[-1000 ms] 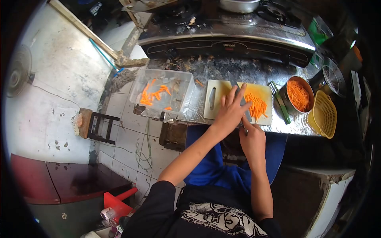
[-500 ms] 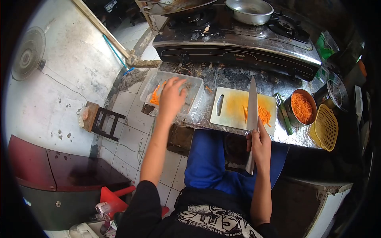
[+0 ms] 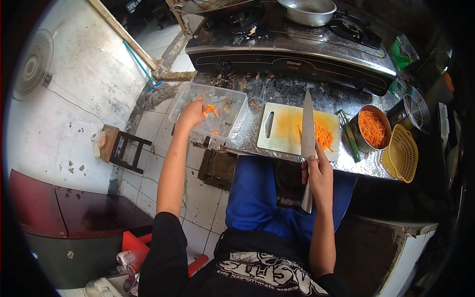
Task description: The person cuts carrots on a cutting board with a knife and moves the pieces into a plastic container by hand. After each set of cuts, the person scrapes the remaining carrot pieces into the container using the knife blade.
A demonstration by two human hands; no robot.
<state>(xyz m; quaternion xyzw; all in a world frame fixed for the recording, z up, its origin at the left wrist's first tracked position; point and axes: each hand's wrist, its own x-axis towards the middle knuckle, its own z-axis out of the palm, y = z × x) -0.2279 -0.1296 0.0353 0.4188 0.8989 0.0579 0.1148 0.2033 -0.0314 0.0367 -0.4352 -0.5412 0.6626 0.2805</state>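
Observation:
My left hand is inside the clear plastic container, its fingers closed round some carrot pieces that stick out to the right. My right hand grips a large knife, blade pointing away from me, over the cutting board. Beside the blade, cut carrot strips lie on the board's right half. A metal pot full of shredded carrot stands right of the board, and a green-handled tool lies between them.
A yellow basket sits at the counter's right end. Behind the board is a gas stove bearing a metal bowl and a wok. A dark stool stands on the floor at left.
My left hand has moved left and down into the container and closed on carrot pieces. The knife stays in my right hand over the board. The view has shifted slightly.

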